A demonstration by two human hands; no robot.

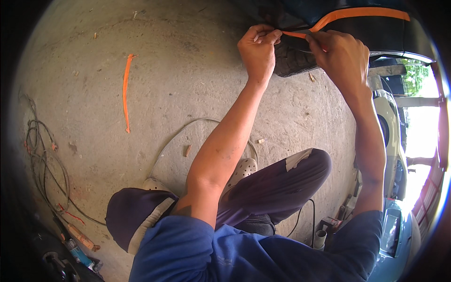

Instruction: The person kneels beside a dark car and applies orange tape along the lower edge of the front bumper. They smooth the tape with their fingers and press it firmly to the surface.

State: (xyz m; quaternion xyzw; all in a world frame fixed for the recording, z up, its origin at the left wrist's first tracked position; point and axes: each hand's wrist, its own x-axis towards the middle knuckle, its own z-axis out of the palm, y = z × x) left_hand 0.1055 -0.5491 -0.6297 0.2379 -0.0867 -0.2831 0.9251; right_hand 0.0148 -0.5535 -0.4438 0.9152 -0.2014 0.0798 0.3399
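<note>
A strip of orange tape (pixel 361 12) runs along the lower edge of a dark vehicle panel (pixel 376 35) at the upper right. My left hand (pixel 260 51) pinches the tape's loose end between thumb and fingers. A short stretch of the tape spans the gap to my right hand (pixel 345 54), which grips it close to where it bends up onto the panel. The right hand's fingertips are partly hidden behind the tape and thumb. Below the panel, just under and between my hands, a black tyre (pixel 295 60) shows.
Another orange strip (pixel 125 94) lies on the concrete floor (pixel 94 155) to the left. Tangled cables (pixel 40 141) and a teal power tool (pixel 80 254) are at the far left. A grey cup-like tube (pixel 319 239) stands near my right side. Parked cars (pixel 392 230) line the right.
</note>
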